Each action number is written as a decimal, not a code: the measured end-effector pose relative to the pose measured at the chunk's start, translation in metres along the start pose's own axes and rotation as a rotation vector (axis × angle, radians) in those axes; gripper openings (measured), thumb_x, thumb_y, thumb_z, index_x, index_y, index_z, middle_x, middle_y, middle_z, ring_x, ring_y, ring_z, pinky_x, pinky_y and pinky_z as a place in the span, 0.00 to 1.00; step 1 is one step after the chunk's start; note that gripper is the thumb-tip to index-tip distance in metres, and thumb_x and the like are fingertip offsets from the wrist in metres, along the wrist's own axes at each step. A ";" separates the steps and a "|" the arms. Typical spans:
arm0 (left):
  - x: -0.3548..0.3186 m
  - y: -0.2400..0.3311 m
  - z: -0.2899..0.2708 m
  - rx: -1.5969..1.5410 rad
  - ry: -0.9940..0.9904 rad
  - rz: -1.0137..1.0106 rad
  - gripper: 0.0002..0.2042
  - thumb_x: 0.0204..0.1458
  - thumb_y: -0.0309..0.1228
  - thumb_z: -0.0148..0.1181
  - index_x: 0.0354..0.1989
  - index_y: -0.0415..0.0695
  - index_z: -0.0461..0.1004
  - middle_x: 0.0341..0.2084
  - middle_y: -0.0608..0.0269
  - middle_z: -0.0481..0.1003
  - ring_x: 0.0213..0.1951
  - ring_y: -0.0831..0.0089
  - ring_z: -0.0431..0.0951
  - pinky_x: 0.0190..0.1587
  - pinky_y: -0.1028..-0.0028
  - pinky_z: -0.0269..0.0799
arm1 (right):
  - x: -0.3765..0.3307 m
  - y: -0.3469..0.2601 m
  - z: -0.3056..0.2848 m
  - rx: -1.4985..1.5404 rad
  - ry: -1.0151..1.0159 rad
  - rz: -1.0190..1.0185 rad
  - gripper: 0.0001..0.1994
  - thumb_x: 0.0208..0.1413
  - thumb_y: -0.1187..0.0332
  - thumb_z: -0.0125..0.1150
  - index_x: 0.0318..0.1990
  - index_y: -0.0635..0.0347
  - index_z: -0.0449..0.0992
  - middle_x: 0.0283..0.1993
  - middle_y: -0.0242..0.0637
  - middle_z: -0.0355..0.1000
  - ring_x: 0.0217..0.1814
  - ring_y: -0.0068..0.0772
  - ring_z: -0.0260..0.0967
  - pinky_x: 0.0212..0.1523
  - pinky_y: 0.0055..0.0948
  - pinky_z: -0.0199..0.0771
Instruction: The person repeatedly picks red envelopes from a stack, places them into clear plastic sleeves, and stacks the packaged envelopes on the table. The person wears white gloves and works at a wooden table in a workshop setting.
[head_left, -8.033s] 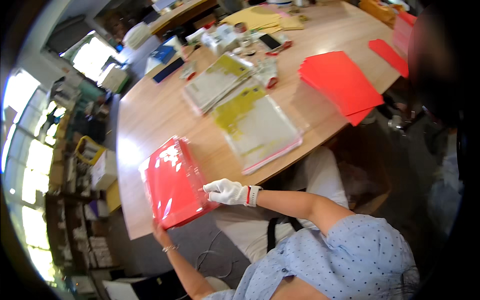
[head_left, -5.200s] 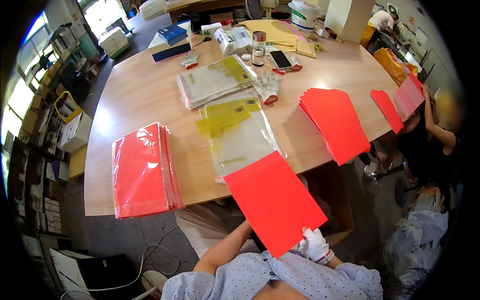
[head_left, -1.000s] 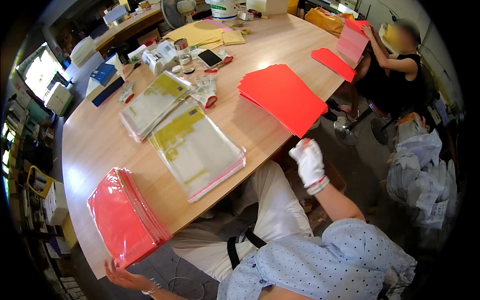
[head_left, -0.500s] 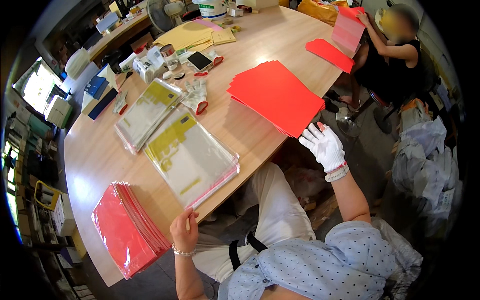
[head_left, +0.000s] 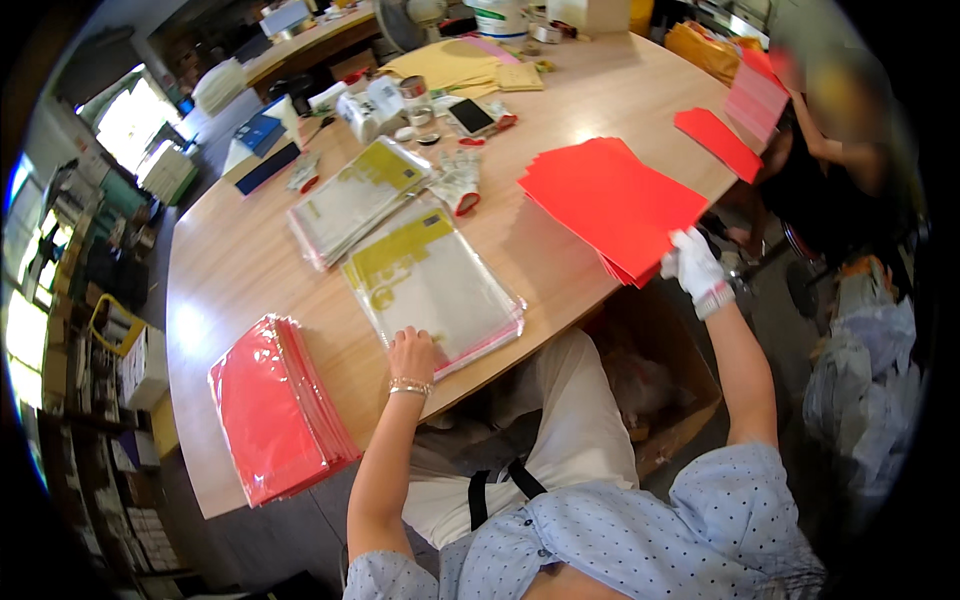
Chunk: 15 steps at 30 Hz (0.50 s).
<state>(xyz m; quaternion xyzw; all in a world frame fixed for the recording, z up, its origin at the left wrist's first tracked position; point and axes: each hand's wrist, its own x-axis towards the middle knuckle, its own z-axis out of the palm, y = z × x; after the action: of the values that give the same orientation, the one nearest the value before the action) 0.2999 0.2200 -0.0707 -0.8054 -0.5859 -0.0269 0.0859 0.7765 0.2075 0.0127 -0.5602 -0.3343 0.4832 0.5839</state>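
- Head view: the left hand (head_left: 413, 352) is bare, with a bracelet at the wrist, and lies on the near corner of a stack of clear plastic sleeves (head_left: 432, 283) with yellow print; the fingers are bent down onto the top sleeve, touching it (whether they pinch an edge, I cannot tell).
- The right hand (head_left: 692, 264) wears a white glove and sits at the near right corner of a fanned stack of red paper sheets (head_left: 610, 202); the fingers are curled close at the edge of the sheets, though a firm grip cannot be made out.
- Both stacks lie on a wooden table (head_left: 240, 270), the sleeves just left of the red sheets, each near the table's front edge.
- A second stack of clear sleeves (head_left: 358, 198) lies behind the first, tilted, almost touching it.
- A pile of red sheets already in plastic (head_left: 272, 408) sits at the table's near left corner, well apart from the left hand.
- A spare pair of white gloves (head_left: 460, 183) rests between the sleeve stacks and the red sheets; a phone (head_left: 471, 116) lies farther back.
- At the far right another person (head_left: 845, 170) sits by a smaller red stack (head_left: 718, 143).
- A cardboard box (head_left: 660, 385) stands under the table, beside the person's knees.
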 end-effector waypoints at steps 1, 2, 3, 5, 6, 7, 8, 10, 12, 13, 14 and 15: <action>0.003 -0.009 0.014 -0.064 0.019 -0.022 0.05 0.44 0.28 0.53 0.29 0.43 0.72 0.30 0.57 0.72 0.37 0.60 0.73 0.38 0.65 0.71 | -0.014 -0.003 0.006 0.044 -0.043 -0.064 0.10 0.55 0.65 0.48 0.42 0.57 0.66 0.30 0.34 0.67 0.24 0.26 0.64 0.25 0.25 0.67; 0.005 -0.015 0.022 -0.137 0.037 -0.041 0.04 0.45 0.28 0.53 0.28 0.43 0.73 0.30 0.57 0.72 0.37 0.59 0.73 0.38 0.65 0.72 | -0.034 -0.005 0.012 -0.043 -0.065 -0.165 0.12 0.54 0.67 0.47 0.45 0.59 0.66 0.33 0.34 0.68 0.28 0.25 0.66 0.29 0.25 0.68; 0.008 -0.017 0.016 -0.194 0.016 -0.064 0.04 0.45 0.28 0.52 0.28 0.43 0.73 0.31 0.56 0.72 0.36 0.59 0.74 0.38 0.65 0.72 | -0.058 -0.004 0.014 -0.125 -0.079 -0.266 0.15 0.54 0.68 0.47 0.49 0.61 0.66 0.37 0.33 0.70 0.32 0.25 0.68 0.34 0.24 0.70; 0.013 -0.017 0.002 -0.304 -0.033 -0.098 0.04 0.46 0.27 0.51 0.28 0.42 0.72 0.31 0.54 0.72 0.36 0.58 0.74 0.38 0.65 0.72 | -0.105 0.003 0.035 -0.034 -0.144 -0.282 0.18 0.54 0.71 0.46 0.52 0.65 0.64 0.44 0.33 0.70 0.39 0.24 0.69 0.41 0.24 0.69; 0.013 -0.020 0.002 -0.344 -0.021 -0.104 0.05 0.46 0.27 0.51 0.28 0.42 0.73 0.32 0.54 0.72 0.37 0.57 0.73 0.38 0.64 0.72 | -0.128 0.010 0.035 0.038 -0.243 -0.117 0.18 0.53 0.72 0.46 0.52 0.65 0.64 0.44 0.34 0.70 0.40 0.24 0.69 0.40 0.24 0.70; 0.013 -0.024 0.004 -0.376 -0.009 -0.110 0.05 0.46 0.27 0.51 0.29 0.42 0.73 0.33 0.53 0.72 0.38 0.57 0.73 0.39 0.64 0.71 | -0.147 0.018 0.035 0.116 -0.342 0.051 0.18 0.53 0.72 0.46 0.51 0.66 0.64 0.45 0.34 0.70 0.41 0.24 0.69 0.40 0.24 0.70; 0.012 -0.027 0.006 -0.411 0.004 -0.108 0.06 0.47 0.27 0.50 0.30 0.41 0.73 0.34 0.52 0.73 0.38 0.57 0.73 0.40 0.64 0.71 | -0.166 0.019 0.045 0.188 -0.414 0.159 0.17 0.52 0.72 0.47 0.51 0.67 0.65 0.42 0.35 0.71 0.38 0.24 0.70 0.37 0.23 0.71; 0.006 -0.031 0.012 -0.442 0.050 -0.073 0.07 0.47 0.27 0.50 0.33 0.41 0.72 0.36 0.53 0.73 0.41 0.57 0.72 0.42 0.63 0.70 | -0.191 0.034 0.051 0.303 -0.523 0.337 0.17 0.52 0.70 0.49 0.49 0.67 0.65 0.35 0.35 0.72 0.29 0.24 0.70 0.30 0.22 0.71; 0.000 -0.035 0.016 -0.440 0.124 -0.033 0.08 0.48 0.27 0.50 0.35 0.40 0.72 0.38 0.53 0.72 0.44 0.58 0.71 0.43 0.63 0.69 | -0.209 0.041 0.069 0.334 -0.382 0.380 0.14 0.52 0.68 0.50 0.45 0.65 0.67 0.26 0.35 0.71 0.17 0.25 0.65 0.19 0.20 0.66; -0.007 -0.038 0.017 -0.423 0.171 -0.014 0.08 0.48 0.27 0.51 0.35 0.40 0.72 0.40 0.53 0.72 0.45 0.59 0.70 0.44 0.63 0.69 | -0.211 0.054 0.062 0.420 -0.448 0.393 0.12 0.53 0.69 0.49 0.44 0.63 0.67 0.29 0.34 0.71 0.21 0.24 0.66 0.21 0.19 0.67; -0.012 -0.039 0.015 -0.412 0.219 0.006 0.08 0.48 0.27 0.51 0.36 0.40 0.73 0.42 0.53 0.72 0.47 0.59 0.69 0.45 0.63 0.68 | -0.215 0.062 0.063 0.461 -0.382 0.422 0.12 0.53 0.69 0.48 0.45 0.62 0.67 0.31 0.33 0.71 0.23 0.23 0.67 0.21 0.20 0.67; -0.015 -0.036 0.013 -0.385 0.338 -0.090 0.08 0.49 0.28 0.51 0.35 0.40 0.73 0.40 0.53 0.73 0.45 0.59 0.71 0.44 0.63 0.69 | -0.219 0.067 0.064 0.501 -0.316 0.450 0.12 0.54 0.69 0.48 0.45 0.61 0.67 0.33 0.32 0.71 0.25 0.23 0.67 0.22 0.20 0.67</action>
<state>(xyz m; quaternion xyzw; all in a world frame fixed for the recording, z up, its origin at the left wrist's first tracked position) 0.2604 0.2187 -0.0819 -0.7641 -0.5826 -0.2758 0.0264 0.6361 0.0168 -0.0106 -0.3778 -0.1600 0.7469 0.5233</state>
